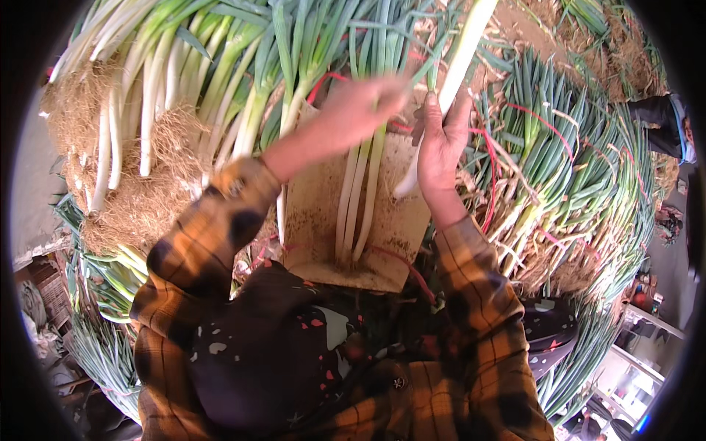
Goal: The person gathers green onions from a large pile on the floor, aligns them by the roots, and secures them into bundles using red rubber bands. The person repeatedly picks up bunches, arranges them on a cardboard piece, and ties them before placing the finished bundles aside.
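My right hand is closed around a thick white Welsh onion stalk, which leans with its top to the upper right. The stalk's white lower end shows beneath the hand, above a worn board. My left hand is blurred, just left of the stalk, and its finger position cannot be made out. Several slimmer onions lie lengthwise on the board under my left forearm, roots towards me and green leaves pointing away. A red tie runs across the board's near end.
Onions with matted roots are heaped on the left. Bundles with green tops and red ties lie on the right. Dry leaf scraps litter the ground beside the board. A person's dark-clothed leg shows at the far right.
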Motion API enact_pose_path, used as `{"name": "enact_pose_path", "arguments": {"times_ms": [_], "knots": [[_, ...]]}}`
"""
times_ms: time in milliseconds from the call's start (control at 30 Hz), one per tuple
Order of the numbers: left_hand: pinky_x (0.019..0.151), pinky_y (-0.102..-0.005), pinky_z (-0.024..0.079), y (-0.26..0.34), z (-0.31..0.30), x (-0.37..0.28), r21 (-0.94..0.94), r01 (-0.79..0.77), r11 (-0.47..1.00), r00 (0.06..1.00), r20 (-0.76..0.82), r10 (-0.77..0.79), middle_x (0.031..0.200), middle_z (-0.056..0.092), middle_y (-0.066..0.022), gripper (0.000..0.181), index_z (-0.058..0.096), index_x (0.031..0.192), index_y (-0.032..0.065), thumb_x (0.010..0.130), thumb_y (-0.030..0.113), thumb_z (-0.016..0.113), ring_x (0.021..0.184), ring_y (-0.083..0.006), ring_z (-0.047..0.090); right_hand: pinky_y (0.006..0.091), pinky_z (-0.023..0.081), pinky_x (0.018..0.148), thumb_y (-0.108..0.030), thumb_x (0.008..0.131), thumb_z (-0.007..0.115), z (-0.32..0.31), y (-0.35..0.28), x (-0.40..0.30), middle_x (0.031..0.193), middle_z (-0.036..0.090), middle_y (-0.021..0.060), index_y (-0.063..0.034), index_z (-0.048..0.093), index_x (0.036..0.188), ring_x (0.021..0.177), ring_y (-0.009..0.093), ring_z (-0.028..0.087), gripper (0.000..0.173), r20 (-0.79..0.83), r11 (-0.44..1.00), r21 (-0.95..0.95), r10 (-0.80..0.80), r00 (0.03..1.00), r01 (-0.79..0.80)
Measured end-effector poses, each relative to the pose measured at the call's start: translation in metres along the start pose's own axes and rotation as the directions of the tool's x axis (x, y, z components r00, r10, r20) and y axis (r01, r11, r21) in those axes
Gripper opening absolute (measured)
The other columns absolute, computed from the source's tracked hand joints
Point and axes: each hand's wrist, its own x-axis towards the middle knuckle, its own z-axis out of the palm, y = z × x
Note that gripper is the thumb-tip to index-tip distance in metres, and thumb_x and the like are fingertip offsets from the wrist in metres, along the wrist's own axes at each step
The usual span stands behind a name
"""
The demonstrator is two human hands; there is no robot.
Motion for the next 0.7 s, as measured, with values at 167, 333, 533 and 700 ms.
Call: {"name": "enact_pose_path", "arguments": {"times_ms": [167, 333, 533, 700], "knots": [[0.089, -0.0415, 0.044, -0.090, 0.119, -0.130, 0.341, -0.179, 0.923, 0.913, 0.406, 0.027, 0.114, 0.053, -0.0106, 0.040, 0.052, 0.120, 0.0082, 0.082, 0.019, 0.054, 0.110, -0.0298, 0.049, 0.0213, 0.033, 0.039, -0.017, 0.092, 0.053, -0.048, 0.106, -0.071, 0.067, 0.049, -0.0002, -0.0065, 0.046, 0.114, 0.046, 0.005, 0.040, 0.026, -0.133, 0.859, -0.231, 0.437, 0.889, -0.457], [0.092, -0.0396, 0.040, -0.121, 0.164, -0.188, 0.535, -0.357, 0.766, 0.909, 0.387, 0.153, 0.127, 0.046, -0.0088, 0.053, 0.050, 0.124, 0.0100, 0.072, 0.020, 0.059, 0.126, -0.0309, 0.035, 0.0299, 0.043, 0.054, -0.018, 0.090, 0.051, -0.055, 0.148, -0.132, 0.079, 0.054, 0.0077, -0.0009, 0.047, 0.110, 0.064, 0.014, 0.050, 0.026, -0.032, 0.733, -0.331, 0.620, 0.784, -0.594], [0.092, -0.0418, 0.039, -0.128, 0.168, -0.190, 0.534, -0.334, 0.777, 0.915, 0.382, 0.131, 0.131, 0.044, -0.0094, 0.056, 0.049, 0.125, 0.0106, 0.073, 0.027, 0.059, 0.128, -0.0292, 0.034, 0.0456, 0.043, 0.080, -0.023, 0.083, 0.057, -0.059, 0.159, -0.135, 0.096, 0.057, 0.0262, 0.0054, 0.045, 0.102, 0.091, 0.041, 0.055, 0.036, 0.108, 0.556, -0.764, 0.612, 0.784, -0.328], [0.091, -0.0433, 0.038, -0.124, 0.167, -0.189, 0.514, -0.257, 0.819, 0.926, 0.375, 0.055, 0.127, 0.045, -0.0118, 0.051, 0.050, 0.121, 0.0077, 0.073, 0.023, 0.058, 0.126, -0.0295, 0.036, 0.0489, 0.043, 0.082, -0.027, 0.079, 0.062, -0.066, 0.148, -0.115, 0.096, 0.057, 0.0287, 0.0074, 0.046, 0.100, 0.093, 0.045, 0.054, 0.043, 0.206, 0.398, -0.899, 0.750, 0.628, -0.180]]}}
